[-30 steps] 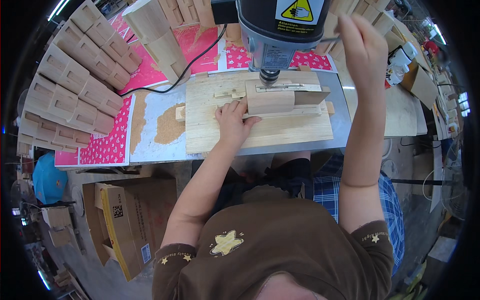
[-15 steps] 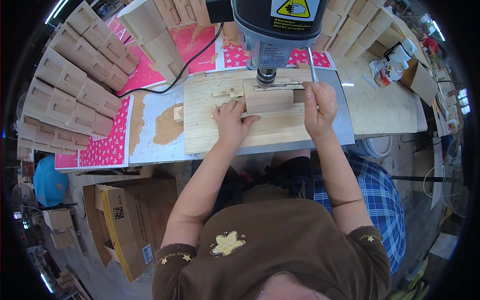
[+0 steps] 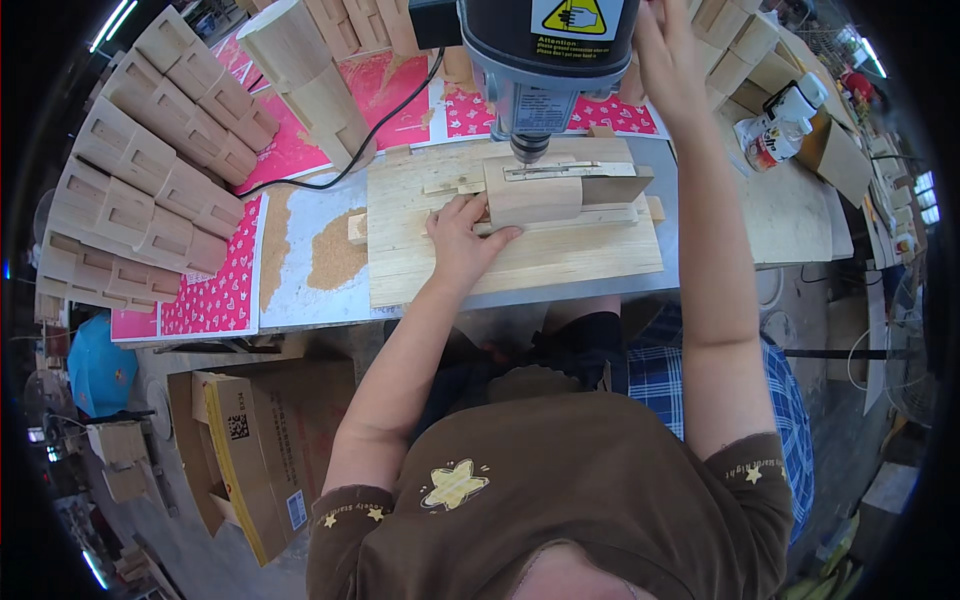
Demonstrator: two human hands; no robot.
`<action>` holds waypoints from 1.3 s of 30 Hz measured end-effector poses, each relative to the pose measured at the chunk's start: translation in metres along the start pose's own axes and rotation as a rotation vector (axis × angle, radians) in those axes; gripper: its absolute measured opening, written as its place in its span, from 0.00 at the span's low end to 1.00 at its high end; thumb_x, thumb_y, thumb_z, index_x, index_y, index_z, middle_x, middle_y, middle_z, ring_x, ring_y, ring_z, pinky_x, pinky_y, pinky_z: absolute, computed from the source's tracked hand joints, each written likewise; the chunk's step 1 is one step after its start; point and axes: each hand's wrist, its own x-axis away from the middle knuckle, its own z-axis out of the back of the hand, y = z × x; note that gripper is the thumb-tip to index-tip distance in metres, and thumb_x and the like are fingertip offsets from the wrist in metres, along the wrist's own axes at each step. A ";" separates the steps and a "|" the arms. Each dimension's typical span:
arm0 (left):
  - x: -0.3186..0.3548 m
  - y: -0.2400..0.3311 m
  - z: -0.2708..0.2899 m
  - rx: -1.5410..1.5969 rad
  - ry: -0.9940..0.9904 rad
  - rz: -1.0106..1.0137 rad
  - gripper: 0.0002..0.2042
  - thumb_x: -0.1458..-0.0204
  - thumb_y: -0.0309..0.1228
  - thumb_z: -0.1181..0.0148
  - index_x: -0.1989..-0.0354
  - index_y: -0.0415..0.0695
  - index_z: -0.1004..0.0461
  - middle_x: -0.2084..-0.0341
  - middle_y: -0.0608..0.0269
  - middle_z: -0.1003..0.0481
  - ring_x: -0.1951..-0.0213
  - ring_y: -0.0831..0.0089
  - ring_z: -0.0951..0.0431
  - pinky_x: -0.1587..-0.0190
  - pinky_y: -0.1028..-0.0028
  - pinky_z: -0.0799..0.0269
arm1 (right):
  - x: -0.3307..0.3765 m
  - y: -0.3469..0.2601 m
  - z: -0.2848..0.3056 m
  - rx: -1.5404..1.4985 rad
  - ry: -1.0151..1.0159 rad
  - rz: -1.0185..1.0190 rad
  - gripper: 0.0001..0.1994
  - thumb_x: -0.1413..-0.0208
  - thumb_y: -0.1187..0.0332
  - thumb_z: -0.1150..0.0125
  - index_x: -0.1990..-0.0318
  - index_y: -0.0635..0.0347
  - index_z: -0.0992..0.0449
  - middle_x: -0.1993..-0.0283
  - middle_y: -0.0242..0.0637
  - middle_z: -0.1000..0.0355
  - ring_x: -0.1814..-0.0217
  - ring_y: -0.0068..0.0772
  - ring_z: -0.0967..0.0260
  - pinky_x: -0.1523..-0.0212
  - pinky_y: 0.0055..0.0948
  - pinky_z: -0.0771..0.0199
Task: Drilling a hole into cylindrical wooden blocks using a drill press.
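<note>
In the head view, the left hand (image 3: 465, 243) is partly open, thumb spread from the fingers, touching the left end of the block (image 3: 537, 199); its fingertips are hard to make out. The block lies just right of it on a board (image 3: 430, 280), under the drill (image 3: 535, 60). The right hand (image 3: 664, 55), beyond the block, is cut off above; its grasp and any hold cannot be told.

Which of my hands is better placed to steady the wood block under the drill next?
Probably your left hand: its fingers are at the left end of the wood block, while your right hand is up beside the drill.
</note>
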 end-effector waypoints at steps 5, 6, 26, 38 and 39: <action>-0.007 -0.008 -0.005 0.192 -0.013 0.068 0.21 0.70 0.39 0.28 0.64 0.46 0.23 0.72 0.68 0.29 0.63 0.70 0.30 0.52 0.64 0.49 | 0.108 0.064 0.034 0.226 -0.525 0.000 0.11 0.43 0.64 0.48 0.57 0.59 0.28 0.58 0.39 0.30 0.54 0.40 0.35 0.53 0.32 0.37; -0.008 -0.007 -0.001 0.174 0.008 0.021 0.20 0.71 0.37 0.28 0.65 0.45 0.23 0.72 0.67 0.29 0.64 0.70 0.29 0.54 0.66 0.46 | 0.121 0.058 0.032 0.223 -0.527 -0.001 0.11 0.43 0.64 0.48 0.57 0.59 0.28 0.58 0.39 0.30 0.54 0.40 0.35 0.53 0.32 0.37; 0.041 0.000 0.113 0.858 0.090 0.773 0.15 0.55 0.39 0.34 0.78 0.37 0.26 0.84 0.65 0.28 0.85 0.83 0.33 0.82 0.82 0.41 | 0.153 0.027 0.030 0.377 -0.576 0.014 0.15 0.58 0.71 0.36 0.60 0.59 0.27 0.64 0.37 0.33 0.59 0.41 0.39 0.57 0.35 0.37; 0.023 0.022 0.059 0.928 -0.151 0.770 0.19 0.56 0.42 0.32 0.73 0.35 0.25 0.83 0.67 0.30 0.82 0.83 0.34 0.79 0.82 0.40 | 0.166 0.011 0.021 0.432 -0.535 0.073 0.17 0.61 0.72 0.34 0.60 0.57 0.27 0.64 0.37 0.32 0.60 0.43 0.38 0.57 0.37 0.37; 0.023 0.024 0.054 0.924 -0.157 0.715 0.18 0.56 0.42 0.32 0.73 0.36 0.25 0.83 0.68 0.30 0.81 0.83 0.34 0.77 0.82 0.40 | 0.166 0.012 0.022 0.431 -0.534 0.075 0.17 0.61 0.72 0.34 0.60 0.57 0.27 0.64 0.37 0.32 0.60 0.43 0.38 0.57 0.37 0.37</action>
